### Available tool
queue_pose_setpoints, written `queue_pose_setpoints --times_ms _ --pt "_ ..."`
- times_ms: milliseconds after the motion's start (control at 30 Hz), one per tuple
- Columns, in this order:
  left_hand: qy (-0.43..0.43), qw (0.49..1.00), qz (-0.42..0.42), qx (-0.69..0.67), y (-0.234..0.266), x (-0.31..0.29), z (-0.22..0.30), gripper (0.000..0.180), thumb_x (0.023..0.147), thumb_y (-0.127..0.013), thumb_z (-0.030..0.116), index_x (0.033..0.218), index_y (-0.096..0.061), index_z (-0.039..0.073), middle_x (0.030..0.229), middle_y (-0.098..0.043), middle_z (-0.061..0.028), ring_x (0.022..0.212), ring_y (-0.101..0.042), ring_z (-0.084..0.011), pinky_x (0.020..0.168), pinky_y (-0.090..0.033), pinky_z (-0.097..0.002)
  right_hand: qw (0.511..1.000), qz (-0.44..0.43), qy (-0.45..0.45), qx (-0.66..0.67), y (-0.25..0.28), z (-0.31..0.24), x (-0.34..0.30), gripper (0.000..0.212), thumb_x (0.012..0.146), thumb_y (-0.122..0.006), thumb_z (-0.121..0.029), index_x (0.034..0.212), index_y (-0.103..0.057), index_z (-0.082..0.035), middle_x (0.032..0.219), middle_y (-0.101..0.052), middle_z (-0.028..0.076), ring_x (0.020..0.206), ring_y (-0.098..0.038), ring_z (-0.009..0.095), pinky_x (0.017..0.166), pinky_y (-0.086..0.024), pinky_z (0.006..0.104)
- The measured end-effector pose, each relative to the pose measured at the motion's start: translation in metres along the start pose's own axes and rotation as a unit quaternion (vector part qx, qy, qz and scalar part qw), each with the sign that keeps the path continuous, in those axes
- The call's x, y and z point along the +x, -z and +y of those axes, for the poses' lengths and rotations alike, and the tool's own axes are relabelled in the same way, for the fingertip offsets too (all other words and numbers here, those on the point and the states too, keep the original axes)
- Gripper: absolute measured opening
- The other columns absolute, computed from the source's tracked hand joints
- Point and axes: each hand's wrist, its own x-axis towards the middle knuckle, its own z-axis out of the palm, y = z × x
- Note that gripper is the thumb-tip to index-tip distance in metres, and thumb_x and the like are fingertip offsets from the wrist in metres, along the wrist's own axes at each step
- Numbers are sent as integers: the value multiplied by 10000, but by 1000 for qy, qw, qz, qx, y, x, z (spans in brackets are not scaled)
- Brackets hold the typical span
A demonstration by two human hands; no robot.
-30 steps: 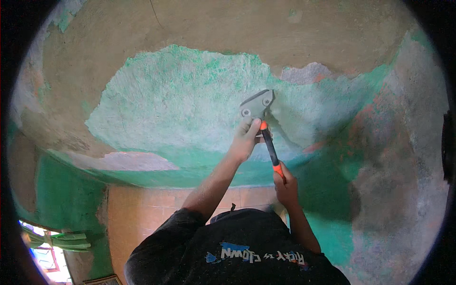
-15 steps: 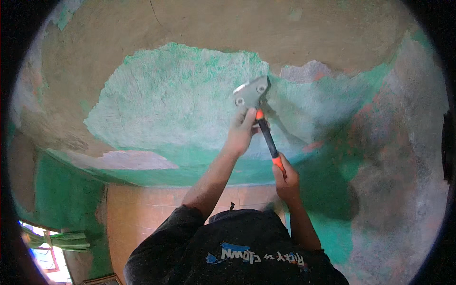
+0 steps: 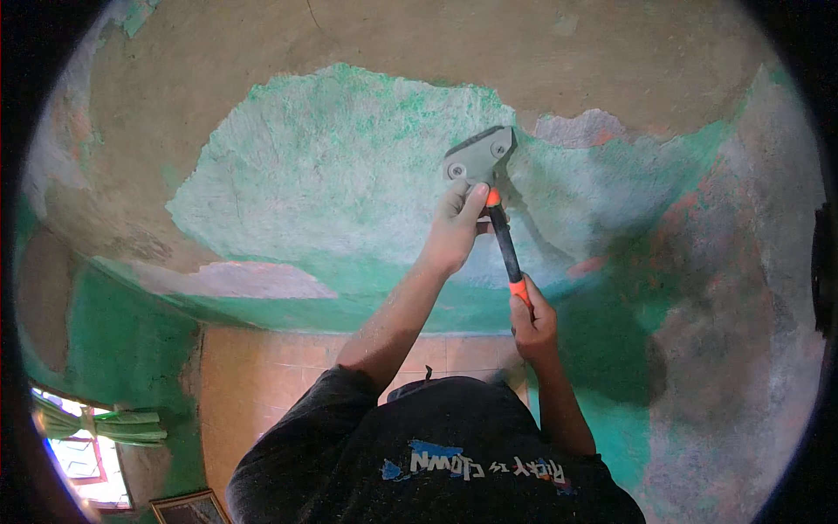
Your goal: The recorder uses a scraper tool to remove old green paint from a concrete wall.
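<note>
A long-handled scraper (image 3: 478,155) with a wide grey metal head, two screws and a black and orange handle is held up against the wall. My left hand (image 3: 460,223) grips it just below the head, thumb laid along the orange collar. Lower down, my right hand (image 3: 533,324) is wrapped round the orange end of the handle. Behind the head, the wall (image 3: 349,175) carries a large patch of pale green, worn paint. The blade edge lies close to this patch; whether it touches I cannot tell.
Bare brown plaster (image 3: 218,44) borders the paint patch above and at the left. Orange-tan floor tiles (image 3: 288,367) lie below. At the lower left are a bright window (image 3: 87,458) with a tied green curtain (image 3: 131,428) and a framed picture (image 3: 190,508).
The scraper and both hands have shifted slightly up and right in the view, and the wall has slid rightward too. The scraper's head has turned a little, its face now duller grey.
</note>
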Motion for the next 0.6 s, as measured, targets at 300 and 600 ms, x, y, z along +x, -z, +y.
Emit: queue_pose_setpoints --times_ms 300,600 --pt "5 1000 0 6 -1 -3 8 273 1051 -481 343 1106 -547 84 962 -628 -63 861 -643 -189 769 -537 -377 999 -8 -22 23 -4 -5 -1 461 979 -570 -167 1385 -505 42 725 -488 -9 665 -443 67 596 -401 244" --pt "13 1000 10 15 0 -1 8 269 1051 -482 338 1097 -551 82 955 -625 -66 851 -642 -189 765 -540 -372 999 1 -23 30 -12 3 -1 436 991 -548 -193 1362 -525 35 759 -487 -6 688 -444 75 623 -412 251"
